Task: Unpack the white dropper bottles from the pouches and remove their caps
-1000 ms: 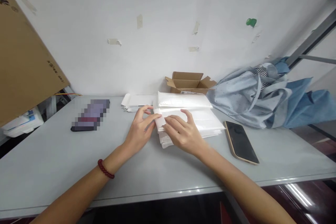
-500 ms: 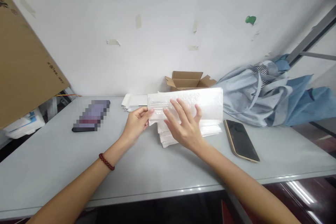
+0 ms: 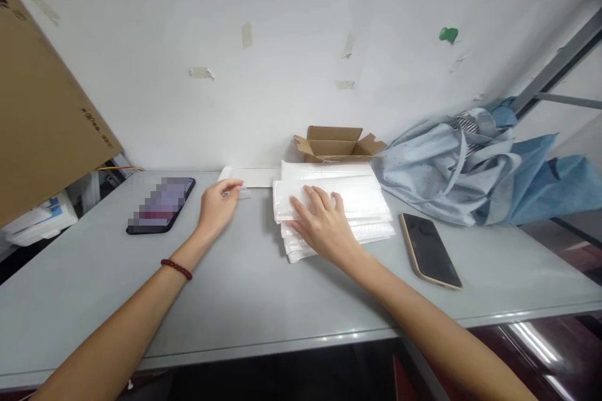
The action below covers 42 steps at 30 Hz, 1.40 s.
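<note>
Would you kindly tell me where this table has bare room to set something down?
The table is bare along its front, widest in front of the dark phone and the left hand, which pinches a thin strip; also right of the gold-edged phone. Crowded at the back: the right hand on the bubble mailer stack, cardboard box and blue clothing.

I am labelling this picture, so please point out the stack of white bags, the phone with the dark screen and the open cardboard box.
stack of white bags point(image 3: 362, 195), head view, top bag.
phone point(image 3: 430, 250), head view, dark screen.
cardboard box point(image 3: 335, 151), head view, front wall.
</note>
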{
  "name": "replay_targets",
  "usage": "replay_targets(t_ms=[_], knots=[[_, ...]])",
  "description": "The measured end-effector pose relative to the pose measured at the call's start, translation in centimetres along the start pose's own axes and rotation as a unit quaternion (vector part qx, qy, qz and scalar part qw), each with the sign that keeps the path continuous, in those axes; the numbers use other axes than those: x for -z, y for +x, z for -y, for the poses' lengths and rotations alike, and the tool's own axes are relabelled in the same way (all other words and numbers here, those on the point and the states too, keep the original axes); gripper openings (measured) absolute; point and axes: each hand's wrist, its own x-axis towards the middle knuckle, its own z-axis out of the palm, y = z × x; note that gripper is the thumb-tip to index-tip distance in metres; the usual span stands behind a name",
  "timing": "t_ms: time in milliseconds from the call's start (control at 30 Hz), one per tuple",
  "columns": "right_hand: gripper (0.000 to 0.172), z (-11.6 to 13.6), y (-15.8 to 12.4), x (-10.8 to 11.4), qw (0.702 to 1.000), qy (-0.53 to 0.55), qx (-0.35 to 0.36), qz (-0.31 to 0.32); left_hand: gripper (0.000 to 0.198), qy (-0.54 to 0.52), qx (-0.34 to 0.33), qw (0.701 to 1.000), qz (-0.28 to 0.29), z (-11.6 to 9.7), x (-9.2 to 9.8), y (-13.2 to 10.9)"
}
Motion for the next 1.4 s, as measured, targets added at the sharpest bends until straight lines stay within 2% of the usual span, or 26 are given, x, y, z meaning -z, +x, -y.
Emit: replay_targets(t_ms=[33, 67, 133, 233, 333, 433, 500, 567, 633, 700, 867, 967, 1067, 1133, 1267, 1400], knots=[[0.042, 0.0, 0.0, 0.0, 1.000, 0.000, -0.001, -0.001, 0.023, 0.048, 0.002, 0.998, -0.042, 0.9, 0.7, 1.1], [0.044, 0.0, 0.0, 0.0, 1.000, -0.001, -0.002, -0.002, 0.023, 0.059, 0.018, 0.996, -0.059, 1.8, 1.3, 2.1], [0.046, 0.0, 0.0, 0.1, 1.000, 0.000, -0.001, -0.005, 0.025, 0.062, 0.045, 0.995, -0.065, 3.2, 2.2, 3.8], [0.049, -0.1, 0.0, 0.0, 1.000, 0.001, 0.001, -0.006, 0.026, 0.046, 0.075, 0.996, -0.036, 4.2, 2.5, 5.0], [0.051, 0.0, 0.0, 0.0, 1.000, 0.000, 0.002, -0.004, 0.027, 0.020, 0.088, 0.996, -0.001, 4.3, 2.1, 5.1], [0.050, 0.0, -0.1, 0.0, 1.000, 0.002, 0.002, -0.003, 0.028, -0.010, 0.084, 0.996, -0.008, 3.9, 1.9, 4.8], [0.049, 0.0, -0.1, 0.0, 1.000, 0.002, 0.001, -0.005, 0.028, -0.030, 0.067, 0.996, -0.046, 3.4, 2.0, 4.7], [0.049, -0.1, -0.1, -0.1, 1.000, 0.002, 0.000, -0.007, 0.025, -0.074, 0.044, 0.990, -0.115, 2.7, 2.3, 4.7], [0.048, -0.2, -0.1, -0.1, 1.000, 0.000, -0.001, -0.010, 0.022, -0.137, 0.030, 0.970, -0.199, 2.0, 2.7, 4.7], [0.048, -0.3, -0.1, -0.1, 1.000, -0.002, -0.003, -0.010, 0.026, -0.191, 0.034, 0.946, -0.258, 1.3, 3.4, 4.7], [0.047, -0.4, -0.1, 0.0, 1.000, -0.002, -0.011, -0.011, 0.032, -0.248, 0.045, 0.916, -0.311, 0.3, 5.8, 4.8], [0.046, -0.5, -0.1, 0.0, 1.000, -0.004, -0.013, -0.023, 0.033, -0.317, 0.042, 0.890, -0.326, -0.1, 7.3, 4.9], [0.046, -0.5, 0.0, 0.0, 0.999, -0.003, -0.013, -0.052, 0.034, -0.369, 0.047, 0.870, -0.324, -0.5, 7.4, 4.6], [0.044, -0.5, 0.0, 0.1, 0.996, 0.005, -0.001, -0.090, 0.033, -0.377, 0.055, 0.873, -0.304, -0.9, 6.4, 4.0], [0.036, -0.4, 0.0, 0.5, 0.979, 0.043, 0.073, -0.186, 0.028, -0.400, 0.080, 0.888, -0.211, -2.2, 2.4, 1.2], [0.034, -0.2, -0.1, 0.8, 0.970, 0.032, 0.108, -0.216, 0.028, -0.396, 0.099, 0.908, -0.093, -3.5, -1.1, -2.3]])
